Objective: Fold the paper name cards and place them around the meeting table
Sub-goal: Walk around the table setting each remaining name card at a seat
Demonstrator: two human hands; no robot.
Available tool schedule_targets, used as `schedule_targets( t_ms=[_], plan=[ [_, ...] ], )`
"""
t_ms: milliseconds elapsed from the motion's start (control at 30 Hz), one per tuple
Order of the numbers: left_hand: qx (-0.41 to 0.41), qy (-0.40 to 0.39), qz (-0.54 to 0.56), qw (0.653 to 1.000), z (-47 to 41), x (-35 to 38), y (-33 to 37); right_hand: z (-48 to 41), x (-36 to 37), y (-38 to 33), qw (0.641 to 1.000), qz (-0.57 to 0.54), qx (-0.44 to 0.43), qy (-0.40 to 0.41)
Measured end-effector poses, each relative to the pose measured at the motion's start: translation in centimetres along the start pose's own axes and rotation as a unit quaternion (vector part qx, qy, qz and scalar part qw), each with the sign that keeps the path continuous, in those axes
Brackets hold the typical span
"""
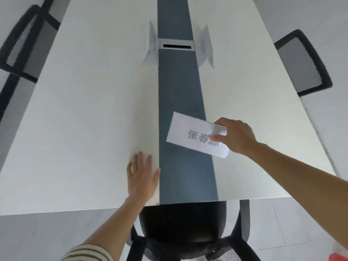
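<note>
**Figure: setting down a card.** We see the right hand [235, 135] pinching one end of a folded white paper name card with grey printed characters [190, 132], thumb on its face. The card is over the blue-grey centre strip [178, 87] of the long white meeting table [84, 110]; contact we cannot tell. The left hand [142, 178] lies flat on the table, fingers straight. We judge that a weak crease could let the card flatten or topple on release, and its skewed angle could leave it crooked.
</note>
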State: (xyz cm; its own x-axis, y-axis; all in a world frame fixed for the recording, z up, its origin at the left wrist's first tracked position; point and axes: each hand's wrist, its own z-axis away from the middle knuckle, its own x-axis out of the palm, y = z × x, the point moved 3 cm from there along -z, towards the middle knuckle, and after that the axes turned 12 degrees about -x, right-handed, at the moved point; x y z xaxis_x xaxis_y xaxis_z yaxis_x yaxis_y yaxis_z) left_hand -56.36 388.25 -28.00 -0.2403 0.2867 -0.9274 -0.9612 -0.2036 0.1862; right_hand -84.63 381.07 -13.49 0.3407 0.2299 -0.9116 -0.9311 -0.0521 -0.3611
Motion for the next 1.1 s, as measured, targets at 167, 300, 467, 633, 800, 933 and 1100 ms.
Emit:
schedule_targets(
  t_ms=[167,300,467,633,800,933,1100],
  plan=[
    [0.013,0.024,-0.055,0.998,-0.4,2.4,-0.1,-8.4,1.6,0.9,0.996,0.082,-0.036,-0.001],
    [0.011,0.021,-0.059,0.998,-0.7,2.9,-0.2,-13.4,2.7,1.2,0.994,0.097,-0.047,0.003],
    [0.009,0.02,-0.063,0.998,-0.9,3.1,-0.3,-17.5,3.0,1.4,0.994,0.1,-0.052,0.003],
    [0.006,0.02,-0.066,0.998,-1.0,3.2,-0.4,-18.0,3.7,0.9,0.983,0.168,-0.065,0.019],
    [0.001,0.029,-0.068,0.997,-1.1,3.1,-0.3,-15.8,5.9,-0.1,0.974,0.208,-0.094,0.009],
    [0.002,0.032,-0.063,0.997,-1.0,3.0,-0.3,-16.4,6.4,0.2,0.973,0.213,-0.091,-0.004],
    [0.003,0.03,-0.059,0.998,-1.0,3.2,-0.5,-17.0,6.3,0.1,0.971,0.222,-0.092,-0.006]
  ],
)
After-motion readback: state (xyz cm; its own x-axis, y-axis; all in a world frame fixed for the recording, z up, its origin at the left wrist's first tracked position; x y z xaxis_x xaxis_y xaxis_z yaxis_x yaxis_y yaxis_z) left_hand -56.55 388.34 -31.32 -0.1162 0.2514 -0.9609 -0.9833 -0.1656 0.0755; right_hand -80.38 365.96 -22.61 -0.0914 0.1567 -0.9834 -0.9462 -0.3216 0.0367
